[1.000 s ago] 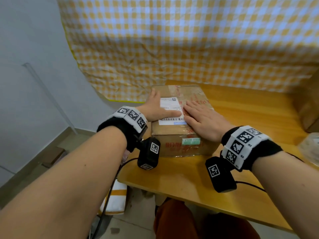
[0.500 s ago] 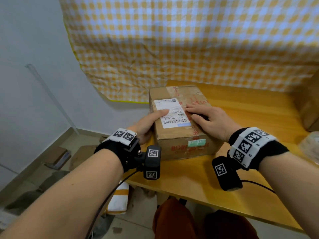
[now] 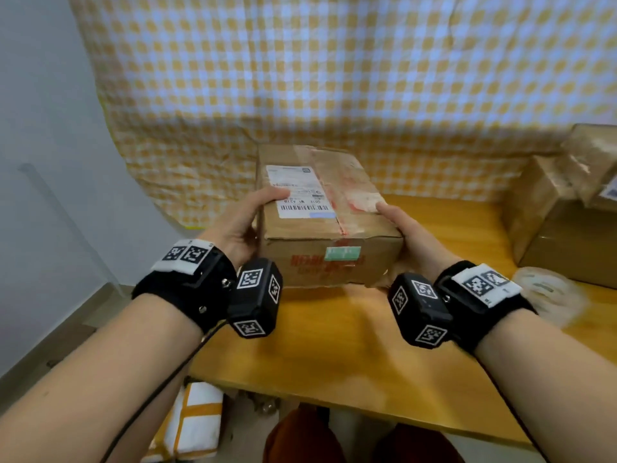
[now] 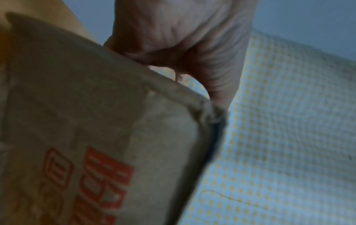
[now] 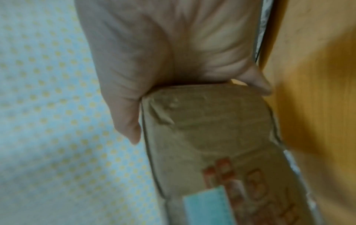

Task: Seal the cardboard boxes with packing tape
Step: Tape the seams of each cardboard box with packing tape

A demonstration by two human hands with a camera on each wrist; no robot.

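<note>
Left hand point(image 3: 240, 225) clamps the cardboard box point(image 3: 325, 222) at its 9 o'clock side, thumb curled over the shipping label point(image 3: 298, 192). The box sits dead centre, its front end apparently just above the wooden table point(image 3: 350, 345). At 3 o'clock, the right hand point(image 3: 410, 238) grips the opposite side, thumb on top. Further right: a blurred tape roll point(image 3: 547, 295) and more boxes point(image 3: 574, 208).

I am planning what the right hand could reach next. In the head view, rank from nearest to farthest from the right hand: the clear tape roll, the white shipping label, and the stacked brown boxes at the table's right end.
1. White shipping label: on the held box's top, left of the right hand.
2. Clear tape roll: on the table, to its right.
3. Stacked brown boxes: far right.
</note>
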